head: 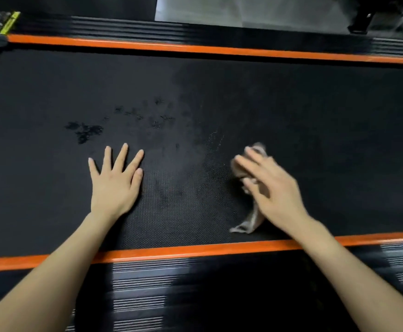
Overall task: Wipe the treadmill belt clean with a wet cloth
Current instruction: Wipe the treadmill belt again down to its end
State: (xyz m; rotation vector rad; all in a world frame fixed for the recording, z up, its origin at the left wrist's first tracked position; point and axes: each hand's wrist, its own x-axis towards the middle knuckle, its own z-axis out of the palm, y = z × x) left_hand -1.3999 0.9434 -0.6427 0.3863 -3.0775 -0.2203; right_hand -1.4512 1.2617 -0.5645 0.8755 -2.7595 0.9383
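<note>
The black textured treadmill belt [219, 97] runs across the view between two orange strips. My left hand [115, 180] lies flat on the belt with fingers spread. My right hand [271, 188], blurred by motion, presses a crumpled pale cloth [249, 221] onto the belt with straight fingers. Part of the cloth trails out below the hand toward the near orange strip; another bit shows past the fingertips. Dark wet blotches [85, 131] mark the belt beyond my left hand, and a faint pale smear [213, 142] sits left of the cloth.
The near orange strip [183, 251] borders a ribbed black side rail [135, 288]. The far orange strip [195, 49] has a ribbed rail behind it. Grey floor [243, 8] and dark equipment [373, 17] lie beyond, with a yellow label [10, 22] at the far left.
</note>
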